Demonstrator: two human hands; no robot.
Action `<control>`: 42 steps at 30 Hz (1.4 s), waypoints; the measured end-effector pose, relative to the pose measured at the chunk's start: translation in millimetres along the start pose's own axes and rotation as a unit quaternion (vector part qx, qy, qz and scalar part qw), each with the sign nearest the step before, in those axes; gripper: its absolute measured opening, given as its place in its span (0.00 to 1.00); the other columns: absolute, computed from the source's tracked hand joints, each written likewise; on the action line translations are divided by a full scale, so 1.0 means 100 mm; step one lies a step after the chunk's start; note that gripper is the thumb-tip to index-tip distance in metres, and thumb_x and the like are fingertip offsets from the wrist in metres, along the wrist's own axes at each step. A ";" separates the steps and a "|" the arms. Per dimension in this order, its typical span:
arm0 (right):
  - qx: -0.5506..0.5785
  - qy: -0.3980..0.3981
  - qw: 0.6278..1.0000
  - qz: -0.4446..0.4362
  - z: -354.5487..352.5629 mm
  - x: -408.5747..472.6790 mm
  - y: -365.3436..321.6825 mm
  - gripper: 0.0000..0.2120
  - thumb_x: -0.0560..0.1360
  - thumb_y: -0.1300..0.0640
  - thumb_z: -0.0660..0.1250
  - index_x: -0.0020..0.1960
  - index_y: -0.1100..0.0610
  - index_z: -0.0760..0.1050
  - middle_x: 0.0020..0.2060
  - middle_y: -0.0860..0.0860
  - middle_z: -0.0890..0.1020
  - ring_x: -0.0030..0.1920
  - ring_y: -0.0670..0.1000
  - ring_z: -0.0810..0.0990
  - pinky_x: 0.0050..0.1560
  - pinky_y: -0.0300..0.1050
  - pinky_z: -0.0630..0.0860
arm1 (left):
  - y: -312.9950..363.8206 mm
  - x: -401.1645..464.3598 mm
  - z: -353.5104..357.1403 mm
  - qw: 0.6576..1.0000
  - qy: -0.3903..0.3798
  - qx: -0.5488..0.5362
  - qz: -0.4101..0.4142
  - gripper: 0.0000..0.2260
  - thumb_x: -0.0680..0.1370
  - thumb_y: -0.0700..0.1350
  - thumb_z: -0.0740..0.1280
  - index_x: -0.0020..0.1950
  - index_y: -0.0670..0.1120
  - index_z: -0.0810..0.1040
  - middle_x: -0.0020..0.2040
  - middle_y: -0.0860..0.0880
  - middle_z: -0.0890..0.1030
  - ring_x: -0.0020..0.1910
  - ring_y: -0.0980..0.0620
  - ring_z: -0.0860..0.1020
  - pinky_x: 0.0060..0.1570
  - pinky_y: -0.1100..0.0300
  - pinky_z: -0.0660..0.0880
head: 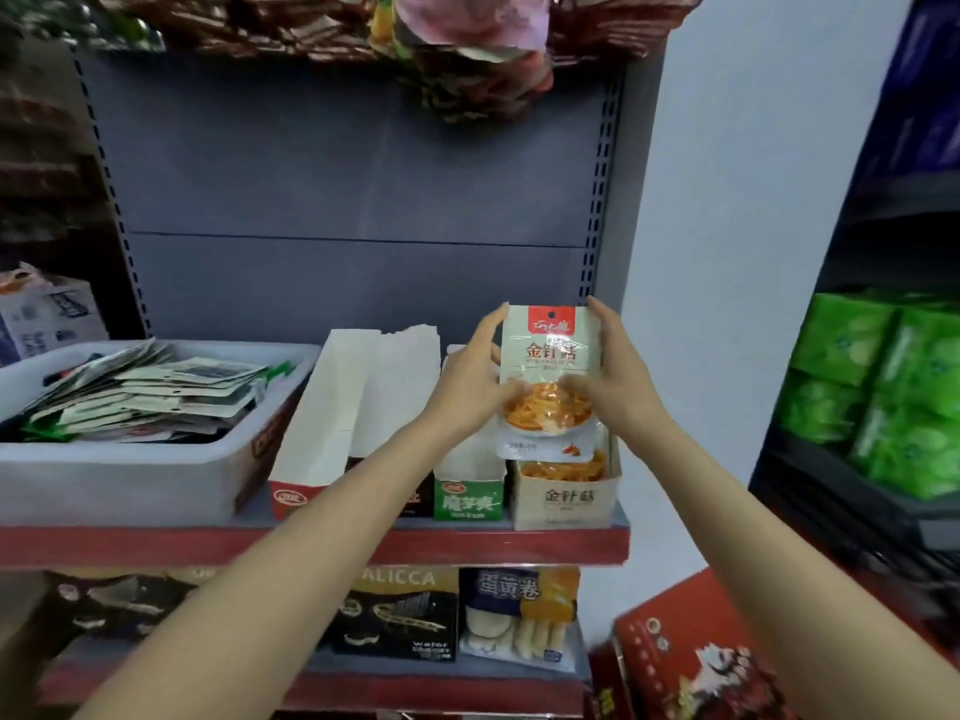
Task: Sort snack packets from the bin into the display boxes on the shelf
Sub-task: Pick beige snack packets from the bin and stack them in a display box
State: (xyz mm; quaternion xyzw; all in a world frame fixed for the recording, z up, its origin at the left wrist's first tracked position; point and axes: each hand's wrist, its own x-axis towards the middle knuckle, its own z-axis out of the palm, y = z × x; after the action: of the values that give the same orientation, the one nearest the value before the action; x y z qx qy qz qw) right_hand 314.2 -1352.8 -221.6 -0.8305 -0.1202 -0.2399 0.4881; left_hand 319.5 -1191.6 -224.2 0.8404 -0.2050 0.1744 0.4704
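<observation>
Both hands hold one white snack packet (551,356) with a red top label and an orange food picture, upright above the beige display box (566,498) at the shelf's right end. My left hand (475,379) grips the packet's left edge and my right hand (613,374) grips its right edge. The packet's lower end hangs just over similar packets standing in that box. A grey bin (130,470) on the left of the shelf is full of several mixed packets (156,392). Between the bin and the beige box stand a red-fronted white box (332,407) and a green-fronted box (467,498).
The shelf has a red front lip (467,548) and a grey back panel. Below it stand boxed wafers (400,615) and egg rolls (519,621). Green packs (883,397) fill a rack on the right. A red carton (691,662) sits at lower right. Snack bags hang overhead.
</observation>
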 end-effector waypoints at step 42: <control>-0.063 -0.124 0.978 -0.158 1.65 -0.19 -0.94 0.17 0.75 0.60 0.66 0.63 0.59 0.71 0.60 0.54 0.75 0.61 0.51 0.73 0.58 0.36 0.64 | -0.67 -0.77 -1.75 0.969 0.133 0.207 0.015 0.06 0.75 0.40 0.66 0.51 0.47 0.78 0.48 0.51 0.79 0.46 0.55 0.76 0.44 0.70 0.67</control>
State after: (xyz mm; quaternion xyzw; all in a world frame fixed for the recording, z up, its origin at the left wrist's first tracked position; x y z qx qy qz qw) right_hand 303.7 -1162.1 -227.5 -0.8534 -0.2936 -0.2164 0.3724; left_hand 270.0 -994.6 -223.3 0.8854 -0.1130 0.3305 0.3067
